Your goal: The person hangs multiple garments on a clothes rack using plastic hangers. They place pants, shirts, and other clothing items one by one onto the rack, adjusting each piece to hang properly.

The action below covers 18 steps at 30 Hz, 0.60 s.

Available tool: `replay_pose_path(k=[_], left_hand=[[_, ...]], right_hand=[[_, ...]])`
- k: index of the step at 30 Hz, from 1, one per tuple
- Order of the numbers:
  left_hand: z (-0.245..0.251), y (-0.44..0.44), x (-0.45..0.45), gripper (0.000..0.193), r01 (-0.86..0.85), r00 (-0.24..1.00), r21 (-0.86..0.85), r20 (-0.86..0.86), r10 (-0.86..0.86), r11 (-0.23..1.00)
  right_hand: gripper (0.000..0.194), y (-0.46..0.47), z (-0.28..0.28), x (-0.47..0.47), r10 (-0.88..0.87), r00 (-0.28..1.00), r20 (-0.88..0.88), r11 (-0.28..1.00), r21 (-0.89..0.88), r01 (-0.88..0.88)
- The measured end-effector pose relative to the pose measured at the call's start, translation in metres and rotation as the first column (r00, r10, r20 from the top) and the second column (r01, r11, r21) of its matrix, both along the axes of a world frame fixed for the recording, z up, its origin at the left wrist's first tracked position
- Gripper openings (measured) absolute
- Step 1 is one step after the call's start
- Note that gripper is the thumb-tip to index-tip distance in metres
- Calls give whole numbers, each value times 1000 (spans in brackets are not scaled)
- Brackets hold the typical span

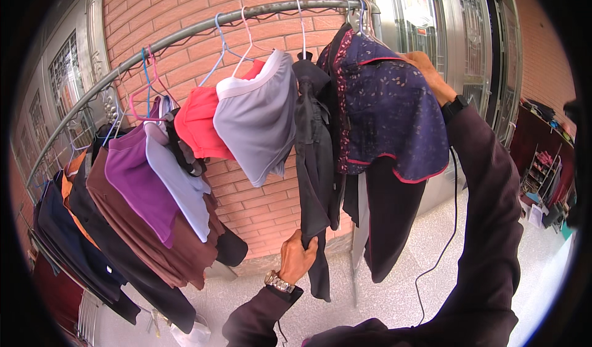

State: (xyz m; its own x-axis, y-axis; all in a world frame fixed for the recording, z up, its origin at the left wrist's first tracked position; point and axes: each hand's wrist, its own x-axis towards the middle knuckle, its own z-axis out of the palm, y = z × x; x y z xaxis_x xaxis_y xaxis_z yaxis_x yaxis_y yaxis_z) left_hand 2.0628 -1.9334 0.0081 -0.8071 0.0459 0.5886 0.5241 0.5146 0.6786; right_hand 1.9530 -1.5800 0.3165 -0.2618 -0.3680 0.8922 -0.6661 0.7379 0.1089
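My left hand (pixel 297 258), with a metal-band watch (pixel 280 282) at its wrist, grips the lower part of a long black garment (pixel 311 162) hanging from a white hanger. To its right hangs a dark purple garment (pixel 393 111) with small pale leaf prints and red trim. My right hand (pixel 428 74), wearing a black wristband (pixel 455 108), is at that garment's upper right edge, its fingertips partly hidden by the cloth. Dark trousers (pixel 393 217) show below the patterned garment. Left of the black garment hang grey shorts (pixel 259 111) and a red garment (pixel 199 125).
A curved metal rail (pixel 194 30) carries the hangers. Several purple, blue, brown and dark clothes, including a purple top (pixel 138 180), hang at left. Behind stand a brick wall (pixel 249 213) and metal doors (pixel 411 19). A black cable (pixel 437 264) dangles beside my right arm.
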Motion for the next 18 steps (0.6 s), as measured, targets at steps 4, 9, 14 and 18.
replay_pose_path(k=[4, 9, 14, 18], left_hand=[[-7, 5, 0, 23, -29, 999, -9, 32, 29, 1000], [-14, 6, -8, 25, -114, 993, -85, 16, 116, 990], [-26, 24, -20, 24, -165, 986, -38, -43, 163, 986], [-41, 26, -25, 17, -121, 984, -14, 133, 122, 993]], right_hand=[[48, 0, 1, -15, 2, 921, 389, 940, -315, 131], [42, 15, -7, -41, -148, 985, 93, 986, 86, 140], [41, 20, -11, -73, 109, 932, 346, 950, -312, 5], [41, 13, -10, -105, 157, 909, 387, 928, -372, -2]])
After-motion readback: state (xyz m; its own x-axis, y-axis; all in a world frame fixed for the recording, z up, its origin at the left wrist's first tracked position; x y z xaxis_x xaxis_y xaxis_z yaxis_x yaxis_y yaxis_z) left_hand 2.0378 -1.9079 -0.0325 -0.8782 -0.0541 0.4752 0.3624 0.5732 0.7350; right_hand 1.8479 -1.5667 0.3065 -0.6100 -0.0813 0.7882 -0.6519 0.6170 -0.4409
